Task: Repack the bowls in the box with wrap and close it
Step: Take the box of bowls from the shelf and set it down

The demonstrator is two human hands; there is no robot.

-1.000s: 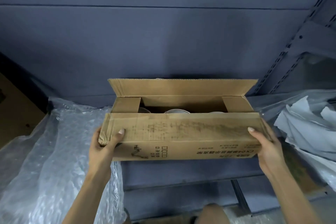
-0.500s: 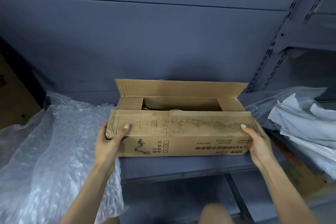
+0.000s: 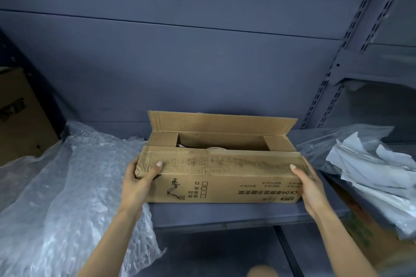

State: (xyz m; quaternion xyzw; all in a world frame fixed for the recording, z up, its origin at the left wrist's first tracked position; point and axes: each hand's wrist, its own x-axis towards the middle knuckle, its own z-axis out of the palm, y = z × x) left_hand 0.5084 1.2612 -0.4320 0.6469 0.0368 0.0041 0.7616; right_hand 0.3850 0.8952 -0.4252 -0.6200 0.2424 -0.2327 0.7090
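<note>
1. A person is steadying a long cardboard box [image 3: 221, 175] on a grey metal shelf [image 3: 213, 213], the left hand [image 3: 137, 181] wrapping round its near left corner and the right hand [image 3: 308, 183] clasping the near right end.
2. Each grip is holding the box: on both hands the thumb is lying on the folded-down near flap, and the fingers are curling round the end.
3. The far flap [image 3: 221, 122] is standing upright, and the two end flaps are lying folded inward; through the gap, a pale bowl rim [image 3: 213, 148] is just showing inside.
4. Bubble wrap [image 3: 74, 186] is spreading over the shelf at left, touching the box's left end; crumpled paper [image 3: 373, 177] is lying at right.
5. Judged from this, the card is looking stiff but worn and creased at the left corner, so it is likely flexing under load.
6. The bowls are probably making it heavy and breakable; holding low at both ends, under the base, appears safer than taking it by the flaps.
</note>
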